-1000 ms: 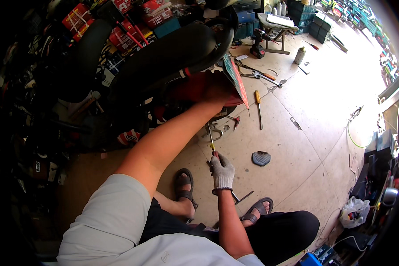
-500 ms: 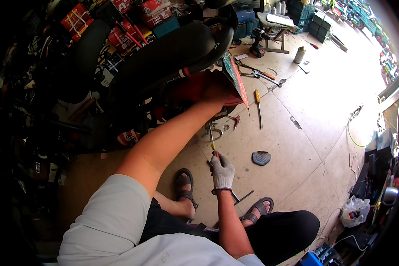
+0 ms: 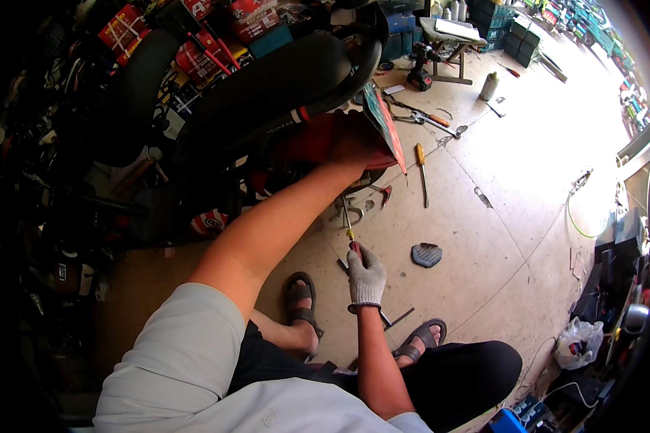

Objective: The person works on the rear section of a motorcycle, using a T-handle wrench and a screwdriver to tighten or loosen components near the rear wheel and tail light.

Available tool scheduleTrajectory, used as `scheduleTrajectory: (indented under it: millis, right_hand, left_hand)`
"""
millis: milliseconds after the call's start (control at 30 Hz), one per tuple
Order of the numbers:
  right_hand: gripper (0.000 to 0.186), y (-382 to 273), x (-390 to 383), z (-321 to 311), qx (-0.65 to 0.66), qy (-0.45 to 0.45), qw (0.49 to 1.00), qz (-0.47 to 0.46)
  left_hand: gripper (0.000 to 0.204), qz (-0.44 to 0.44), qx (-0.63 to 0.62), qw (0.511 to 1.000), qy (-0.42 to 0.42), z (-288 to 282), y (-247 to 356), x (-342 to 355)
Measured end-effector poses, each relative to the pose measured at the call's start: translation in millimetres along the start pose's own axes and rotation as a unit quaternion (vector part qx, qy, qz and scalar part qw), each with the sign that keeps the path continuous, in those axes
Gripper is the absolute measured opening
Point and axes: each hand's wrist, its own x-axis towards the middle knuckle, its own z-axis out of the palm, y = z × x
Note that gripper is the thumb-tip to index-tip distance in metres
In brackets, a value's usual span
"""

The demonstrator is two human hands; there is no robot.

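Note:
My right hand (image 3: 367, 276), in a grey knit glove, is closed around a screwdriver (image 3: 354, 245) with a red and yellow handle. Its metal shaft points up and away, toward the underside of the scooter's rear end. Farther off, my bare left hand (image 3: 354, 146) reaches to the scooter's red body panel (image 3: 303, 142), below the black seat (image 3: 285, 83). Shade hides its fingers, so its grip cannot be made out. Beside that hand a teal and red plate (image 3: 384, 124) stands out at the scooter's tail. Beneath my right hand a T-shaped metal tool (image 3: 399, 319) lies on the floor.
On the floor lie an orange-handled screwdriver (image 3: 422, 173), a dark rubber pad (image 3: 427, 254), a wrench (image 3: 440, 128) and a red-handled tool (image 3: 386, 195). A cordless drill (image 3: 419, 72) and a spray can (image 3: 489, 86) stand near a small stool (image 3: 451, 36). A plastic bag (image 3: 578, 343) sits at right.
My right hand and the screwdriver have shifted very slightly to the right. My left hand stays at the red panel.

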Motion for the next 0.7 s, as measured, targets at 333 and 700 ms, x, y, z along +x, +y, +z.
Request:
scheduleTrajectory:
  millis: [333,700]
  right_hand:
    - [0.046,12,4,1,0.000,-0.003,1.000,-0.003]
    - [0.042,3,-1,-2,0.003,-0.016,1.000,-0.006]
  left_hand:
    - [0.031,-0.016,-0.035,0.999,0.010,-12,1,2]
    - [0.027,-0.012,0.020,0.996,0.089,-1,2,-4]
